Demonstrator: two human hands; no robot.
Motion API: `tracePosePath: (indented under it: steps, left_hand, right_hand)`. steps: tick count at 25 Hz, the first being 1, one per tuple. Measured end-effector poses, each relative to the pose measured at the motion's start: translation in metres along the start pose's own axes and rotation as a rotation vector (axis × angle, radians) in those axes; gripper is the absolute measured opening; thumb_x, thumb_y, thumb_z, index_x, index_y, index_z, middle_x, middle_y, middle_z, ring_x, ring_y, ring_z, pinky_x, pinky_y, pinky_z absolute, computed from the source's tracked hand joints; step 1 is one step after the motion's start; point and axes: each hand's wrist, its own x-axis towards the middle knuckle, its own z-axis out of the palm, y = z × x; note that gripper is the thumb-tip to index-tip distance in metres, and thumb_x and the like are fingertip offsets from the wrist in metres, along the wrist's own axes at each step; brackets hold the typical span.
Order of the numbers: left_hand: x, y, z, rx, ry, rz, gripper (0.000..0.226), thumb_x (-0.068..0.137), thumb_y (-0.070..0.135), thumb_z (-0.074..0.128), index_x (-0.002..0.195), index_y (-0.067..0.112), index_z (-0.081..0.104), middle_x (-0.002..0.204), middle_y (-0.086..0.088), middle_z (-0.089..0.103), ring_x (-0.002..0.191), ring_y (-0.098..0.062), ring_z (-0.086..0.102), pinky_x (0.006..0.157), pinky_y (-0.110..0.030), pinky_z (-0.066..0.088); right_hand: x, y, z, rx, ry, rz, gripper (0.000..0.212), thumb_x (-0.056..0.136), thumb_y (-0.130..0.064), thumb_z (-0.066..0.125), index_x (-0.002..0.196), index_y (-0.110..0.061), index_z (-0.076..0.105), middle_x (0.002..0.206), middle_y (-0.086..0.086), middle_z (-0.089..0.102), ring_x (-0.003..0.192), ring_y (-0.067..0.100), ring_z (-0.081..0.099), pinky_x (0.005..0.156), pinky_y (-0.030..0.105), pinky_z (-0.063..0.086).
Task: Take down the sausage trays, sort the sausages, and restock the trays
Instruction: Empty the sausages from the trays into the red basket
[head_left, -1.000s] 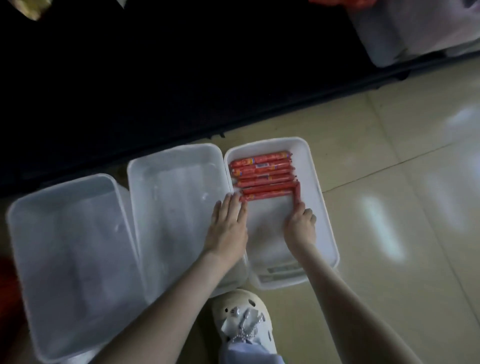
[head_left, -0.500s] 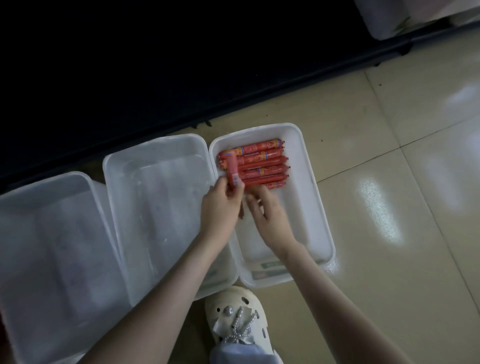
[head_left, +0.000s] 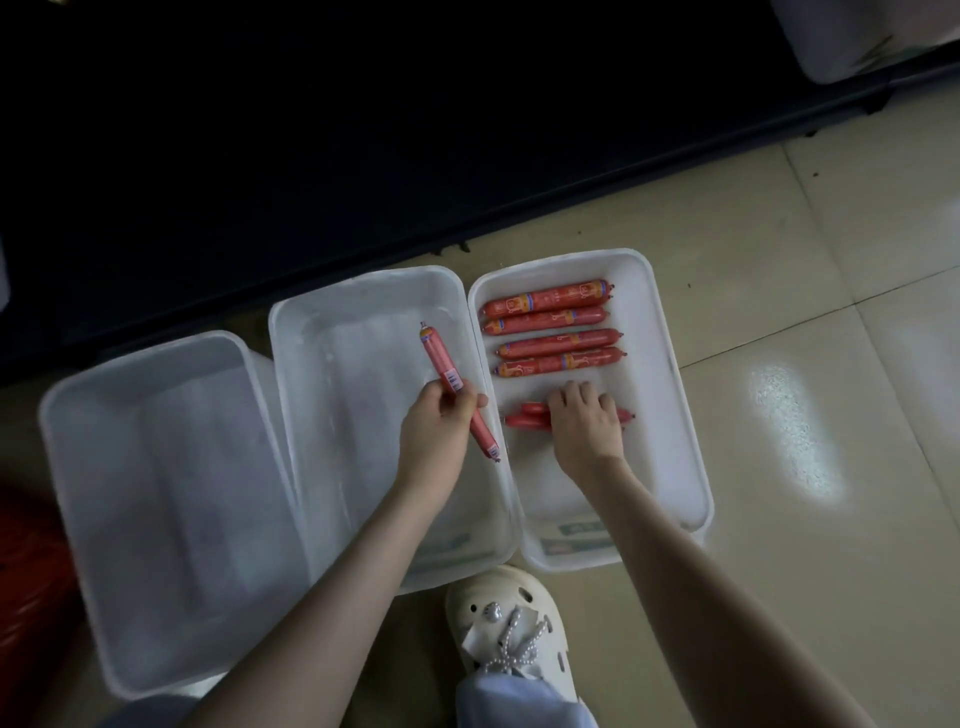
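Three white plastic trays lie side by side on the floor. The right tray (head_left: 670, 415) holds several red wrapped sausages (head_left: 550, 332) stacked at its far end. My right hand (head_left: 584, 421) rests inside it, fingers closed over two more sausages (head_left: 524, 415) nearer to me. My left hand (head_left: 441, 426) holds a single sausage (head_left: 441, 364) upright over the middle tray (head_left: 332, 395), close to its right wall. The left tray (head_left: 130, 493) has nothing in it.
A dark shelf base (head_left: 363, 156) runs along the far side of the trays. My white clog (head_left: 506, 623) stands just in front of the middle and right trays. Tiled floor (head_left: 805, 389) spreads to the right. Something red (head_left: 21, 571) sits at the left edge.
My left hand carried one sausage from the right tray over the middle tray. My right hand pulled two sausages away from the stack toward me.
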Motion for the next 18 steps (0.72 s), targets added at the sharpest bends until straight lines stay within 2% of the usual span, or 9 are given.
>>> tracePosePath:
  steps: [2, 4, 5, 7, 8, 9, 11, 15, 18]
  left_hand:
    - [-0.004, 0.001, -0.003, -0.062, -0.053, -0.047, 0.016, 0.095, 0.023, 0.052, 0.083, 0.022, 0.061, 0.084, 0.007, 0.071, 0.084, -0.015, 0.067, 0.080, -0.031, 0.052]
    - [-0.016, 0.011, -0.013, -0.122, -0.146, -0.089, 0.015, 0.096, 0.019, 0.053, 0.084, 0.018, 0.062, 0.085, -0.001, 0.071, 0.082, -0.019, 0.068, 0.079, -0.034, 0.055]
    - [-0.025, 0.018, -0.019, -0.143, -0.212, -0.102, 0.013, 0.095, 0.017, 0.054, 0.086, 0.016, 0.063, 0.086, -0.005, 0.071, 0.082, -0.021, 0.068, 0.079, -0.036, 0.056]
    - [-0.049, 0.041, -0.034, -0.176, -0.363, -0.107, 0.009, 0.095, 0.015, 0.056, 0.092, 0.014, 0.064, 0.090, -0.009, 0.070, 0.081, -0.021, 0.068, 0.079, -0.038, 0.056]
    - [-0.063, 0.055, -0.046, -0.191, -0.424, -0.094, 0.009, 0.095, 0.015, 0.056, 0.095, 0.014, 0.065, 0.092, -0.009, 0.071, 0.080, -0.020, 0.069, 0.079, -0.038, 0.056]
    - [-0.076, 0.069, -0.057, -0.198, -0.464, -0.073, 0.010, 0.094, 0.016, 0.056, 0.099, 0.014, 0.065, 0.094, -0.009, 0.071, 0.081, -0.020, 0.069, 0.078, -0.037, 0.057]
    - [-0.104, 0.095, -0.084, -0.208, -0.500, -0.013, 0.015, 0.094, 0.018, 0.057, 0.106, 0.012, 0.065, 0.096, -0.008, 0.071, 0.086, -0.021, 0.070, 0.077, -0.035, 0.058]
    - [-0.163, 0.132, -0.156, -0.203, -0.478, 0.088, 0.021, 0.094, 0.021, 0.058, 0.109, 0.008, 0.064, 0.103, -0.012, 0.071, 0.092, -0.024, 0.070, 0.082, -0.038, 0.057]
    - [-0.208, 0.153, -0.216, -0.165, -0.438, 0.190, 0.020, 0.093, 0.024, 0.058, 0.101, 0.007, 0.064, 0.094, -0.009, 0.072, 0.078, -0.016, 0.072, 0.067, -0.027, 0.058]
  right_hand:
    - [-0.011, 0.005, -0.011, 0.364, -0.161, 0.174, 0.022, 0.089, -0.012, 0.052, 0.109, -0.004, 0.056, 0.107, 0.017, 0.062, 0.099, 0.034, 0.057, 0.080, 0.043, 0.045]
    - [-0.028, 0.004, -0.046, 1.104, -0.287, 0.461, 0.016, 0.095, -0.012, 0.047, 0.104, -0.002, 0.055, 0.095, 0.021, 0.066, 0.082, 0.034, 0.063, 0.075, 0.048, 0.050]
    - [-0.038, 0.001, -0.071, 1.477, -0.286, 0.539, 0.016, 0.096, -0.010, 0.048, 0.105, 0.001, 0.055, 0.090, 0.021, 0.067, 0.077, 0.033, 0.065, 0.075, 0.050, 0.052]
    - [-0.059, -0.005, -0.124, 2.015, -0.333, 0.458, 0.026, 0.096, -0.008, 0.049, 0.117, 0.008, 0.053, 0.102, 0.024, 0.066, 0.092, 0.037, 0.066, 0.085, 0.049, 0.054]
    - [-0.070, -0.012, -0.151, 2.148, -0.380, 0.355, 0.032, 0.096, -0.008, 0.049, 0.123, 0.008, 0.051, 0.114, 0.027, 0.062, 0.105, 0.041, 0.062, 0.092, 0.050, 0.050]
    - [-0.082, -0.022, -0.180, 2.176, -0.431, 0.269, 0.035, 0.096, -0.011, 0.049, 0.127, 0.007, 0.051, 0.123, 0.028, 0.058, 0.115, 0.043, 0.056, 0.098, 0.054, 0.045]
    - [-0.104, -0.045, -0.227, 2.130, -0.488, 0.168, 0.037, 0.096, -0.017, 0.051, 0.126, 0.004, 0.054, 0.125, 0.026, 0.057, 0.118, 0.042, 0.054, 0.100, 0.056, 0.043]
    - [-0.148, -0.094, -0.314, 2.063, -0.529, -0.019, 0.032, 0.093, -0.018, 0.051, 0.121, -0.005, 0.059, 0.118, 0.011, 0.066, 0.109, 0.026, 0.064, 0.085, 0.040, 0.055]
    - [-0.176, -0.133, -0.372, 1.980, -0.576, -0.126, 0.035, 0.086, -0.016, 0.057, 0.119, -0.006, 0.060, 0.122, 0.012, 0.064, 0.112, 0.025, 0.062, 0.088, 0.041, 0.054]
